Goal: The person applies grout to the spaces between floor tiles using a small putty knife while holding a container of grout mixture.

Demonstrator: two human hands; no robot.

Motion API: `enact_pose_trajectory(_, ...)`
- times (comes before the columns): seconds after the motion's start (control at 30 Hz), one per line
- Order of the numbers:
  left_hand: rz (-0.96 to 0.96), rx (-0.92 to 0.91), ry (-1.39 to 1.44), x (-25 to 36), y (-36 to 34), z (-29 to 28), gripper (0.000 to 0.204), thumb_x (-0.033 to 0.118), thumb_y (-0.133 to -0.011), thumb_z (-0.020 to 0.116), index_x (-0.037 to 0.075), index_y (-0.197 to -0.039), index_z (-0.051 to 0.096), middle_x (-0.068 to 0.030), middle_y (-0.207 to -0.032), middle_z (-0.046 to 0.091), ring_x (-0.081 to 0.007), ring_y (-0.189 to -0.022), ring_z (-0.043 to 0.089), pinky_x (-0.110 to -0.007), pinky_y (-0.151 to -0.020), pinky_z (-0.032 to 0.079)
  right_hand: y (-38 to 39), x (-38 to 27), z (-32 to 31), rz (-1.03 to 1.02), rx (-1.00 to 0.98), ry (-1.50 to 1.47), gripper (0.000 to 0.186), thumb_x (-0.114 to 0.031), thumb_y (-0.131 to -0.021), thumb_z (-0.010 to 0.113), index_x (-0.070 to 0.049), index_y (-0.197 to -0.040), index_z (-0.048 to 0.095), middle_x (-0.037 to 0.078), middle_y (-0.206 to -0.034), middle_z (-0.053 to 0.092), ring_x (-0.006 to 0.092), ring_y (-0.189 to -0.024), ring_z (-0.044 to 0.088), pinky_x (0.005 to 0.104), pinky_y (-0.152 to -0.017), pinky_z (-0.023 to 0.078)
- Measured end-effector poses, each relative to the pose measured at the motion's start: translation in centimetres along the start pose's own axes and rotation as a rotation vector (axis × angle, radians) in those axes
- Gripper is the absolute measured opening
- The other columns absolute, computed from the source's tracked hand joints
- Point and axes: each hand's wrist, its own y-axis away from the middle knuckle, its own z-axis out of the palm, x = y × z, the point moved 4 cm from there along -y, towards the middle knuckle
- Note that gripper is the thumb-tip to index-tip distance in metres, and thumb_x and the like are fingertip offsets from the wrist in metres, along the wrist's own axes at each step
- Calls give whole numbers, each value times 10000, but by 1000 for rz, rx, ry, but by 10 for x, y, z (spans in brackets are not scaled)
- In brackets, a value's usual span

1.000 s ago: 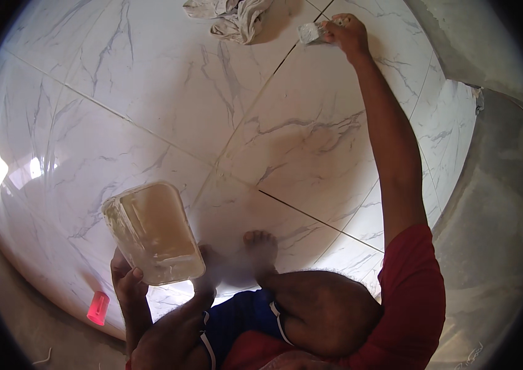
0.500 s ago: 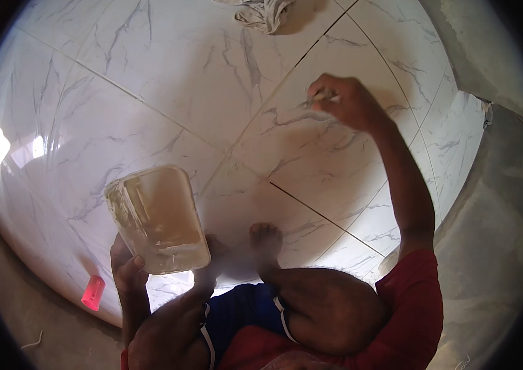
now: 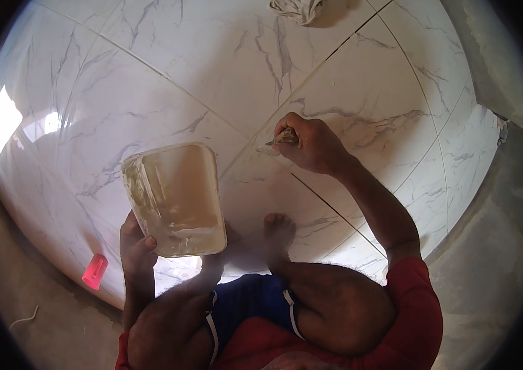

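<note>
My left hand point(image 3: 138, 250) grips a rectangular plastic tub point(image 3: 189, 200) by its near left corner, thumb over the rim. Pale, wet paste coats the tub's inner walls and bottom, and the tub tilts so its inside shows. Closed around the handle of a small putty knife point(image 3: 266, 148), my right hand point(image 3: 311, 145) is over the marbled tile floor, to the right of the tub. The thin blade points left, close to where tile joints cross; whether it touches the floor is hard to tell. My fingers hide most of the handle.
A crumpled pale cloth point(image 3: 298, 10) lies at the far edge. At the left, a red plastic piece point(image 3: 95, 271) sits near the border of the white tiles point(image 3: 224, 80). Grey bare floor point(image 3: 483, 271) borders them at the right. My bare foot point(image 3: 280, 231) rests between the hands.
My right hand has come nearer and to the left with the putty knife, toward the joint crossing. The tub stays in my left hand, and the whole view has shifted slightly.
</note>
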Motion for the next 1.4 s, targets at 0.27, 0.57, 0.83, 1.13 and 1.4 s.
enact_pose_trajectory(0.27,11,5,-10,-1,-1,-1,803,217,-767,810,-85,-1408,433,-195,-1271,635,-273,-1123,665,-397,-996,538,-6,28,5,111,75,-102,276,-211,-846,753,-45,-1002,597,96,-704,652,222,-640,641,360,-652,516)
enact_pose_trajectory(0.57,-8,7,-16,1,-2,2,815,216,-762,811,-85,-1414,426,-188,-1264,639,-271,-1123,665,-392,-997,537,-18,53,-36,79,301,-72,293,-179,-823,800,-30,-997,618,64,-717,653,125,-650,607,309,-622,513)
enact_pose_trajectory(0.83,-20,-1,-5,2,-4,4,807,215,-767,818,-85,-1407,429,-187,-1257,642,-271,-1121,665,-394,-998,536,-33,94,-135,155,481,-213,301,-190,-814,825,-41,-1001,641,68,-845,718,120,-734,664,295,-689,558)
enact_pose_trajectory(1.13,-26,-5,5,3,-6,7,789,206,-771,822,-87,-1396,439,-184,-1246,645,-266,-1098,671,-387,-984,542,-11,29,-6,26,195,-163,270,-188,-822,798,-54,-977,622,62,-706,679,139,-642,648,307,-623,530)
enact_pose_trajectory(1.4,-28,-4,1,2,-7,2,787,198,-775,824,-87,-1395,432,-189,-1236,646,-266,-1088,675,-385,-966,553,-26,53,-56,118,295,-16,280,-149,-831,810,-33,-1010,626,36,-791,692,82,-699,641,262,-655,538)
